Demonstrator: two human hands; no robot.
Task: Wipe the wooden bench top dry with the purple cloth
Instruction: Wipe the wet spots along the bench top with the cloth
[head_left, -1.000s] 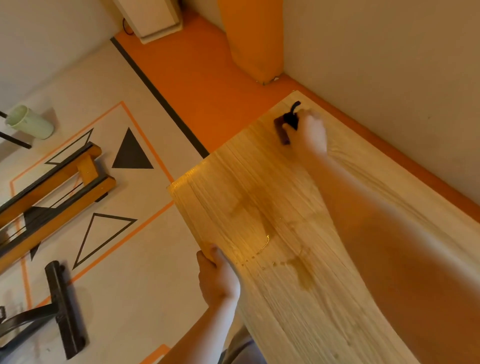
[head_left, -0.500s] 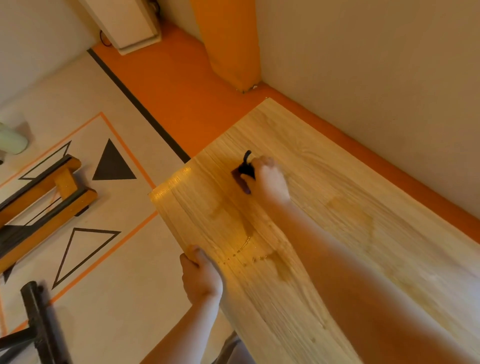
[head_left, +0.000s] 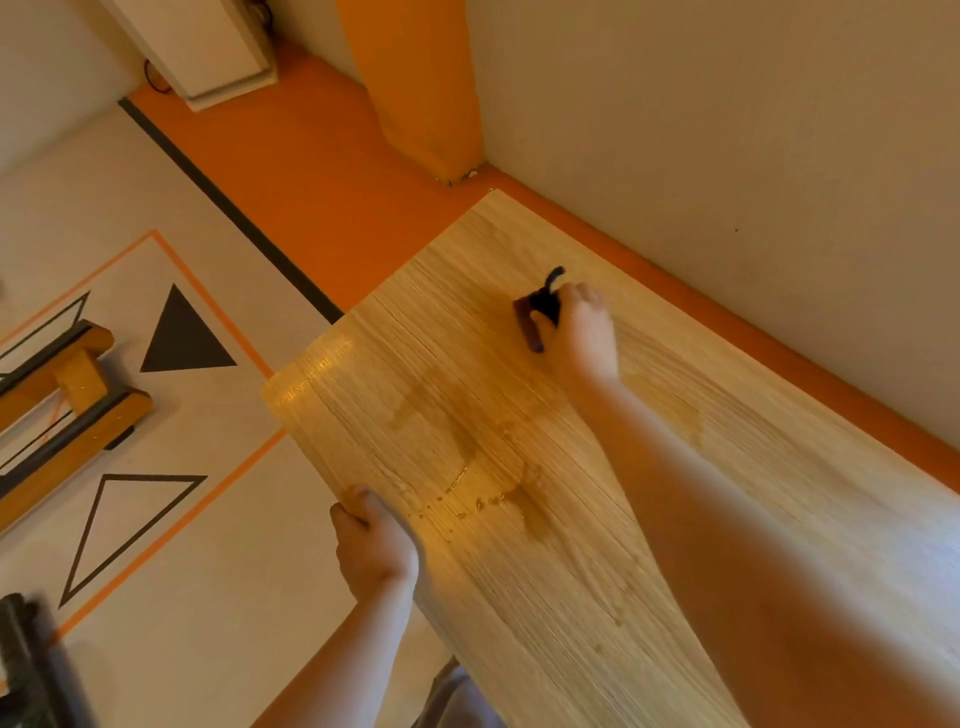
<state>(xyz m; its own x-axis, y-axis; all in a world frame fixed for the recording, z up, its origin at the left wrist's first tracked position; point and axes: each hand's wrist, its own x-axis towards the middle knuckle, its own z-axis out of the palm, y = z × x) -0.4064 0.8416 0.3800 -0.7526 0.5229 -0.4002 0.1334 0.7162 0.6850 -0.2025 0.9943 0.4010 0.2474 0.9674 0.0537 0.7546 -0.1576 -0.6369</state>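
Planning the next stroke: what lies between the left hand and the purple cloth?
In the head view, only wet bench top: water droplets and a damp patch.

Tabletop (head_left: 545, 597): pale wood, grain running lengthwise, long side set along the wall. I see damp patches and beads of water mid-board, toward the left edge. Purple cloth (head_left: 537, 317): dark, bunched, lying on the far end, one tail sticking up.

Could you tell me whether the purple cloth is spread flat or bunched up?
Bunched up: the purple cloth is a small dark wad gripped by the right hand on the wooden bench top, one end sticking up.
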